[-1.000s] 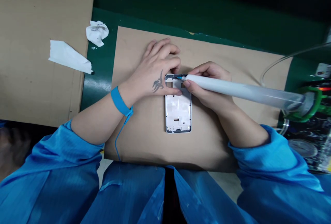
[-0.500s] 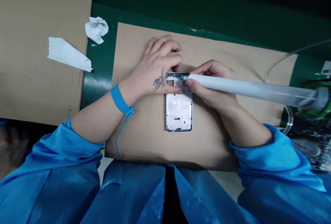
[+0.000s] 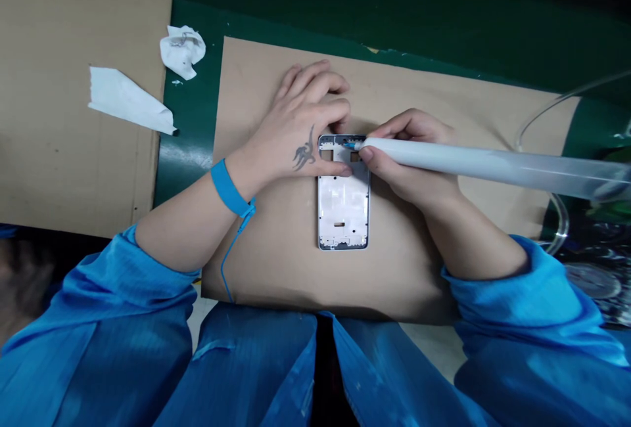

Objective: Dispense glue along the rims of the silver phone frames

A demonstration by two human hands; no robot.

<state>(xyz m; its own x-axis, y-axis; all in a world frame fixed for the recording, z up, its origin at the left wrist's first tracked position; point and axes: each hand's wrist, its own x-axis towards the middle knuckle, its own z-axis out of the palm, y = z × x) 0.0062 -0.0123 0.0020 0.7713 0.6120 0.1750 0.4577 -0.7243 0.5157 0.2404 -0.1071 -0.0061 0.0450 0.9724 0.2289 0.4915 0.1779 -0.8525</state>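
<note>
A phone frame (image 3: pixel 344 207), pale inside with a dark rim and small cut-outs, lies flat on brown cardboard. My left hand (image 3: pixel 305 121) grips its upper end, thumb across the face and bent index finger at the top edge; the other fingers rest on the cardboard. A blue band (image 3: pixel 229 188) with a cord circles my left wrist. Between the thumb and fingers of my right hand (image 3: pixel 411 157) is a long, whitish dispensing syringe (image 3: pixel 468 157), slanted to the right. Its blue needle tip (image 3: pixel 350 145) points at the frame's top section; whether it touches is too small to tell.
The cardboard sheet (image 3: pixel 276 243) covers part of a green mat (image 3: pixel 197 105). A crumpled white tissue (image 3: pixel 183 52) and a flat white strip (image 3: pixel 129 100) lie left, beside another cardboard piece (image 3: pixel 73 164). Clear tubing (image 3: pixel 560 220) loops at right near dark equipment. Another person's blurred hand (image 3: pixel 24 282) shows at lower left.
The syringe and my right hand have shifted slightly right, and the tip sits a little further right along the frame's top. My left hand keeps its hold; the view has shifted slightly.
</note>
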